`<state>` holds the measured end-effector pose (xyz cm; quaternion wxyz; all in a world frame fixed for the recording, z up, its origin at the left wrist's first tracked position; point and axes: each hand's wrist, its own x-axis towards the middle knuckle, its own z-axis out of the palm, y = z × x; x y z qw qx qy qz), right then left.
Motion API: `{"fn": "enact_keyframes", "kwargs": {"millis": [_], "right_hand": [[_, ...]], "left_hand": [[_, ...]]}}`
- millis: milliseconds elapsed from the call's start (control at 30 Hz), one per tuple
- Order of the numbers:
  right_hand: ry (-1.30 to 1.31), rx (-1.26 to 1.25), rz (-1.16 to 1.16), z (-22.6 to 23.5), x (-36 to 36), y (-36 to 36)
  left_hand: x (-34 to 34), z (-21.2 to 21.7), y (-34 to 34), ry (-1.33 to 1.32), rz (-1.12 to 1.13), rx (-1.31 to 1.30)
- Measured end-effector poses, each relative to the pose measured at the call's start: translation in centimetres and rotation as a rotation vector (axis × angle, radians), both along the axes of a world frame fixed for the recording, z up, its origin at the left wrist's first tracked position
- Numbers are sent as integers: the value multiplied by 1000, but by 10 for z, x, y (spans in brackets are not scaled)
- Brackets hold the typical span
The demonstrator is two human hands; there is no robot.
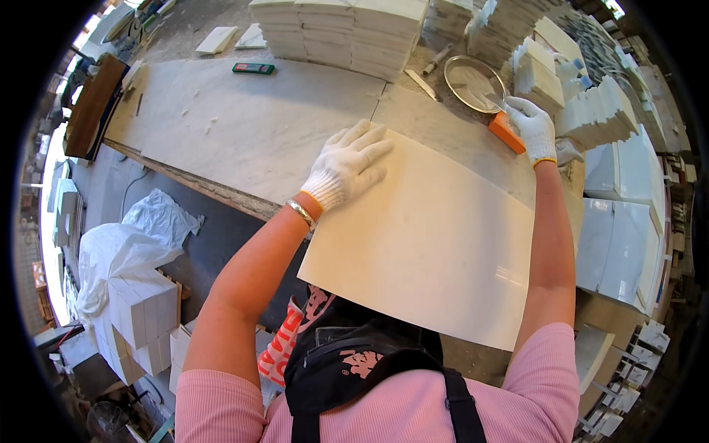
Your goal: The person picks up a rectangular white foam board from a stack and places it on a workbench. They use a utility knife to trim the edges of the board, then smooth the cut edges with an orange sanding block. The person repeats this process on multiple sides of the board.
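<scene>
Item one: white polished slab (428, 244), rectangular, plain-faced. It lay on the stone-topped workbench (236, 122), its near edge projecting past the bench toward the wearer's body.

Item two: left hand (351, 162), in a white knit glove with an orange-yellow cuff edge. It rested open, palm down and fingers spread, at the slab's upper left corner. A silver bracelet (301, 214) circled the wrist.

Item three: right hand (532, 127), gloved alike, beyond the slab's upper right side. Its fingers were closed on a flat-bladed tool (495, 102), of which the blade showed, angled over the edge of a dish. The grip on the handle was hidden.

Item four: round metal dish (456, 97), shallow, bright-rimmed, with pale matter inside, just left of the right hand.

Item five: orange block (507, 134), oblong, directly below the right hand's fingers; whether it touched them could not be told.

Item six: pale narrow strip (422, 85), with a dark end, left of the dish.

Item seven: small green box (253, 69), lying near the bench's far edge, well apart from both hands.

Item eight: pale tile stack (336, 33), in several columns, at the far side. A further pale stack (538, 77) stood beyond the right hand, with clear plastic bottles (572, 74) beside it.

Item nine: translucent plastic sheeting (122, 247), draped over white blocks (144, 306) at lower left.

Item ten: black apron (354, 362), worn over a pink ribbed shirt (517, 391).
</scene>
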<state>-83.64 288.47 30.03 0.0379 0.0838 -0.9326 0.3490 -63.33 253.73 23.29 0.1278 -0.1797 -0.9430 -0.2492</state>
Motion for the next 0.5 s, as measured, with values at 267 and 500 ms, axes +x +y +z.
{"fn": "enact_keyframes", "kwargs": {"millis": [267,500], "right_hand": [[-257,-308,-101,-8,-5,7],[-338,-435,-120,-2,3,-9]], "left_hand": [[0,4,2,14,7,-14],[-1,5,2,15,-14,1]]}}
